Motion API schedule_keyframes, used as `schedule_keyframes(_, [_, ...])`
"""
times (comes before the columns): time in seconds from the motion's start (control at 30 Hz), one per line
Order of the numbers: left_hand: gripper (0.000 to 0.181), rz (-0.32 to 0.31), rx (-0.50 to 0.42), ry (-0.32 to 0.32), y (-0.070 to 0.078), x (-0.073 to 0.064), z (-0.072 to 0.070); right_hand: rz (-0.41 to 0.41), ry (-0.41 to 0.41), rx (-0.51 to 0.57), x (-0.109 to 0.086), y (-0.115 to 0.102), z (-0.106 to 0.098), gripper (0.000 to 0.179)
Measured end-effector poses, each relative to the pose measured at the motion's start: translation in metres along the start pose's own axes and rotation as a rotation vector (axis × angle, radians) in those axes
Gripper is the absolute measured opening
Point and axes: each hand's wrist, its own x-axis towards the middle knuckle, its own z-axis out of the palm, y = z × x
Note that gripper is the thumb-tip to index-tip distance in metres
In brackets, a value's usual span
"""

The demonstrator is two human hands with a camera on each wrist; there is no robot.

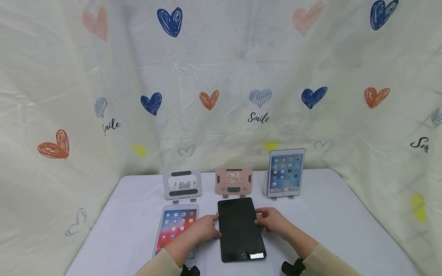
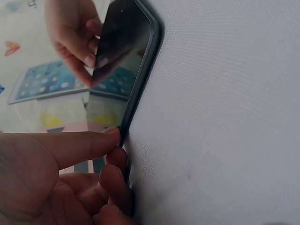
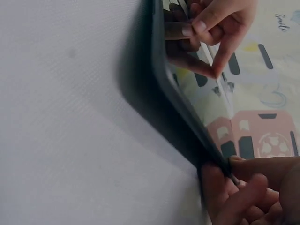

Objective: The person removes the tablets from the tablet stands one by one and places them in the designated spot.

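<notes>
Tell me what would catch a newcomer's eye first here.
Probably the black tablet, held at its long edges by the left hand and right hand over the white table. Behind it to the right, a lit white tablet stands propped, and colourful hearts dot the backdrop.

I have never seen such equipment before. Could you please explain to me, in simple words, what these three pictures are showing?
There is no robot here: a person works with two bare hands. The wide picture is taken from the head, looking forward and down. The two closer pictures are taken from the left and right wrists, each looking at that hand's work.

The left hand and the right hand hold a black tablet by its opposite long edges; its screen is dark. On the white table, a red-and-blue-screened tablet lies at the left. Farther back are a pale grey stand, a pink stand and, at the right, a propped-up lit tablet.
</notes>
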Motion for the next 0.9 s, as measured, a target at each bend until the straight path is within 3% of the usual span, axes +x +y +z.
schedule_keyframes(0.23, [0.071,-0.014,-0.016,-0.009,-0.002,-0.002,0.000,0.003,-0.017,-0.110,0.003,-0.005,-0.001,0.048])
schedule_keyframes(0.53, [0.071,-0.029,0.002,-0.003,-0.003,-0.002,0.000,0.053,-0.044,-0.144,0.007,-0.010,-0.001,0.050])
schedule_keyframes(0.9, [0.070,0.010,0.013,-0.023,-0.001,-0.004,0.000,0.075,-0.011,-0.162,0.006,-0.010,0.002,0.051])
